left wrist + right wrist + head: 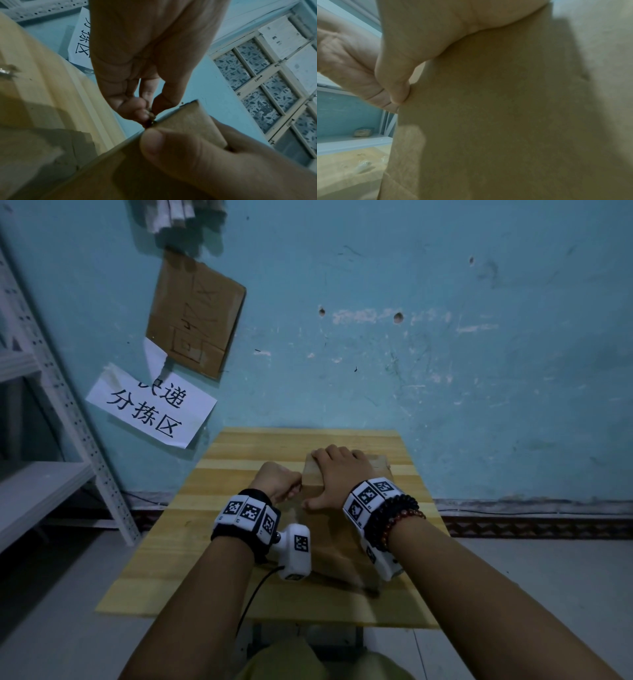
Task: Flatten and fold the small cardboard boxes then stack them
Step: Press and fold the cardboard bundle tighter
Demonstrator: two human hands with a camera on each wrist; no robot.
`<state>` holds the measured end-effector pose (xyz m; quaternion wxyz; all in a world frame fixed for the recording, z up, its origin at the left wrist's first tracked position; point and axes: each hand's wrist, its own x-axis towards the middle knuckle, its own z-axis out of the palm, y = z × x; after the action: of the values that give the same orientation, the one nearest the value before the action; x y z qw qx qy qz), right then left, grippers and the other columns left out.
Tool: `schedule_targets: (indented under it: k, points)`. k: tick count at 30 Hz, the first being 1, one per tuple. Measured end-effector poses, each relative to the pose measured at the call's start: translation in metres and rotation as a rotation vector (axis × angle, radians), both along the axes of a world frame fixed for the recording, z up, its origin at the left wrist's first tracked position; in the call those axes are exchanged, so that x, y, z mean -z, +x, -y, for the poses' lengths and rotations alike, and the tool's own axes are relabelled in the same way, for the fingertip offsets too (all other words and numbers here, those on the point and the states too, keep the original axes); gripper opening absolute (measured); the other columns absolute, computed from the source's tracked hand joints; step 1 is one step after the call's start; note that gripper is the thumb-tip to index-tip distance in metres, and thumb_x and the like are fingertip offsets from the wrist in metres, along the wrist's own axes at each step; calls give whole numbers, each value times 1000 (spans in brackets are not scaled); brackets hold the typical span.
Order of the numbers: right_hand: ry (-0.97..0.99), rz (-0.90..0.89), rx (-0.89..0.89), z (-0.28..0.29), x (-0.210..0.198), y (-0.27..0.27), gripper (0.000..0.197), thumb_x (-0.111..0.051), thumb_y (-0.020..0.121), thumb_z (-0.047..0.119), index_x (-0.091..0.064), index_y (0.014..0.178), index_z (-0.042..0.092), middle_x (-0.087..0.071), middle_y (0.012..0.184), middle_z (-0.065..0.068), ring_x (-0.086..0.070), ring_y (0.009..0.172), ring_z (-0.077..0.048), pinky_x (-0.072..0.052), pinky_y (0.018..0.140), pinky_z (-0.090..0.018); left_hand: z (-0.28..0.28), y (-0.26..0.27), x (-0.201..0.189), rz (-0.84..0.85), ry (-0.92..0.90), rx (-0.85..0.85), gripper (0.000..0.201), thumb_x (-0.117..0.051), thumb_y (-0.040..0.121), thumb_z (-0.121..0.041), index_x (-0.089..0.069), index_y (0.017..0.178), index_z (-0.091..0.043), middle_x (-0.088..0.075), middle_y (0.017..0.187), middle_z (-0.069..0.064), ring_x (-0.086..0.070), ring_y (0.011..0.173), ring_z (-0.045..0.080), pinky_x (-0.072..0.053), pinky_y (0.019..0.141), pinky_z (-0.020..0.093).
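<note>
Fingers of the right hand (337, 474) lie straight and spread, pressing flat on the cardboard box (313, 479), thumb out at 7 o'clock. Left hand (279, 481) sits at 9 o'clock of it, fingers curled, pinching the box's left edge between thumb (164, 97) and fingertips. Box is flattened on the wooden table (205, 525), centre-right of the top, under the right palm, with more cardboard running toward 6 o'clock.
</note>
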<state>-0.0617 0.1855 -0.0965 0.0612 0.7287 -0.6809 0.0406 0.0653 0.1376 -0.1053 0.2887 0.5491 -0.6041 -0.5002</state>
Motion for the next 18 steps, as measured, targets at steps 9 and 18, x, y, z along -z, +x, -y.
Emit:
schedule_targets:
  k: [9, 18]
  points:
    - [3, -4, -4, -1, -1, 0, 86, -59, 70, 66, -29, 135, 19, -40, 133, -5, -39, 123, -26, -29, 106, -44, 6, 7, 7, -113, 180, 5, 33, -51, 87, 1, -50, 55, -6, -50, 32, -1, -44, 29, 6, -39, 47, 20]
    - [-2, -12, 8, 0, 0, 1, 88, -60, 68, 67, -29, 135, 19, -41, 133, -5, -39, 124, -26, -29, 106, -43, 5, 8, 12, -374, 413, -22, 26, -46, 94, -3, -48, 68, -2, -52, 33, 3, -50, 26, 7, -45, 35, 14]
